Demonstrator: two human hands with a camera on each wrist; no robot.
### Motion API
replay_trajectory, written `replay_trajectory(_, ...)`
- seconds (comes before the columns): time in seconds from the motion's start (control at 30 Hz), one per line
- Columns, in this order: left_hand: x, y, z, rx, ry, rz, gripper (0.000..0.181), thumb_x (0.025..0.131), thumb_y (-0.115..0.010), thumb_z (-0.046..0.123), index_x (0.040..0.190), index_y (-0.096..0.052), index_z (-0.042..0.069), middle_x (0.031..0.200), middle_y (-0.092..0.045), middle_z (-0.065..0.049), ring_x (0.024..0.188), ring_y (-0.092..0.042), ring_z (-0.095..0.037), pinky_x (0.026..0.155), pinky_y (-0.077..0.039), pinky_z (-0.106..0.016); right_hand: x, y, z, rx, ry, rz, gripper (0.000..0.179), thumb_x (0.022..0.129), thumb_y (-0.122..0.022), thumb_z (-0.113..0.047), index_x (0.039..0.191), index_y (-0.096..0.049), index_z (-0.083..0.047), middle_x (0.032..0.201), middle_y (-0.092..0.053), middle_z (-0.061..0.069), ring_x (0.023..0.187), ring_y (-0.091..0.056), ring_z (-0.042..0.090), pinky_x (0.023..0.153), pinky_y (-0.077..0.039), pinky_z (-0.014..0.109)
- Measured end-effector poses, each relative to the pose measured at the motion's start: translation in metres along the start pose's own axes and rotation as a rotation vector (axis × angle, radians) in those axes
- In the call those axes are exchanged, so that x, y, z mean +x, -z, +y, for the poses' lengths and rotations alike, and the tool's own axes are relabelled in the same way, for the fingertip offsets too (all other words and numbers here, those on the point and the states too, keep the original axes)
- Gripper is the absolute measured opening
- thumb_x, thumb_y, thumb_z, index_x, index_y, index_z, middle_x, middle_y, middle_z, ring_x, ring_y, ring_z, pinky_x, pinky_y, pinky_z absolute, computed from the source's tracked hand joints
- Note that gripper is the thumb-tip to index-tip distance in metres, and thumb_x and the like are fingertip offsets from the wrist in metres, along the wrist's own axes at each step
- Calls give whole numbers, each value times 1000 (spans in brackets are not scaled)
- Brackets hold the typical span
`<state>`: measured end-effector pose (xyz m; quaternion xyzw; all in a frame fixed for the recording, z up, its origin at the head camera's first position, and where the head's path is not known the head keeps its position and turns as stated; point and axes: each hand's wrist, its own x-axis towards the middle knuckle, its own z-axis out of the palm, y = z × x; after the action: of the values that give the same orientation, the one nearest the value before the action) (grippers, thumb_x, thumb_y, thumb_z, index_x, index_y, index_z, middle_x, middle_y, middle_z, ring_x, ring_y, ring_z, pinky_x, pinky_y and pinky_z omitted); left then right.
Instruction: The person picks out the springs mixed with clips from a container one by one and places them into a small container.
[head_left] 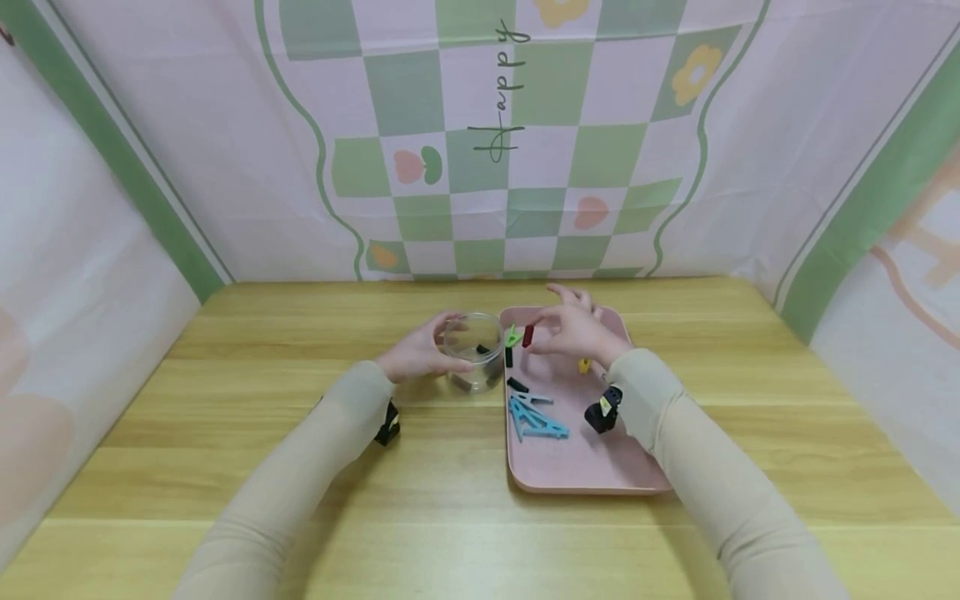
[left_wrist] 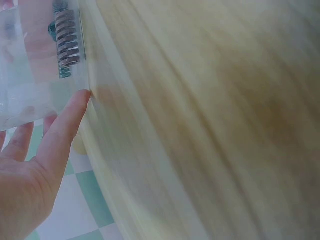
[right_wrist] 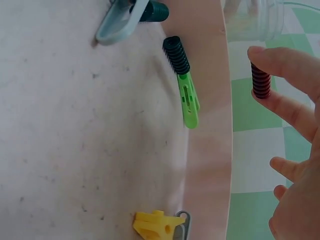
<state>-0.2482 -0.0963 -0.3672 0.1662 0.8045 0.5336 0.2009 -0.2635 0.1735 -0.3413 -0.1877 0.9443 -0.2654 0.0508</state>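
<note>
My left hand (head_left: 420, 350) grips a clear round container (head_left: 474, 337) by its side, on the table just left of the pink tray. Dark coil springs lie inside it, one of them a ribbed spring (left_wrist: 67, 37) in the left wrist view. Over the tray's far part, my right hand (head_left: 573, 333) pinches a dark red coil spring (right_wrist: 261, 82) between thumb and index finger, its other fingers spread. Below that hand, a black spring (right_wrist: 176, 55) lies end to end with a green clothespin (right_wrist: 188, 102) near the tray wall.
The pink tray (head_left: 600, 475) also holds blue clothespins (head_left: 536, 421), another black spring (head_left: 517, 384) and a yellow clip (right_wrist: 155, 224) with a small metal piece (right_wrist: 185, 225) beside it. Behind the wooden table (head_left: 300, 467) hangs a checkered cloth (head_left: 480, 167).
</note>
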Motion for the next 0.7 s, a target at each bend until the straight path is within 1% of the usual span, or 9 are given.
replay_trajectory(0.2,0,1,1,-2,-3,-4,83,80,-75,12,146,-27,18,149,-34,-7,130,-39,-35,73,-53,-29,-1,5,-3,-10,5,17,36,74,-79,-29,105,-71,-11,157,-10,18,138,-1,47,104,-5,67)
replay_trajectory(0.5,-1,1,1,-12,-1,-10,83,80,-75,12,147,-27,18,149,-34,-7,130,-40,-35,76,-54,-32,-4,13,-9,-22,34,29,37,77,-77,-33,106,-70,-12,157,-13,17,138,-2,46,103,-10,65)
replay_trajectory(0.7,-1,1,1,-15,5,-10,83,80,-75,12,147,-26,19,149,-34,-6,128,-42,-35,75,-53,-31,-7,20,-15,-37,6,16,37,77,-76,-35,108,-70,-16,158,-12,12,139,1,44,101,-16,66)
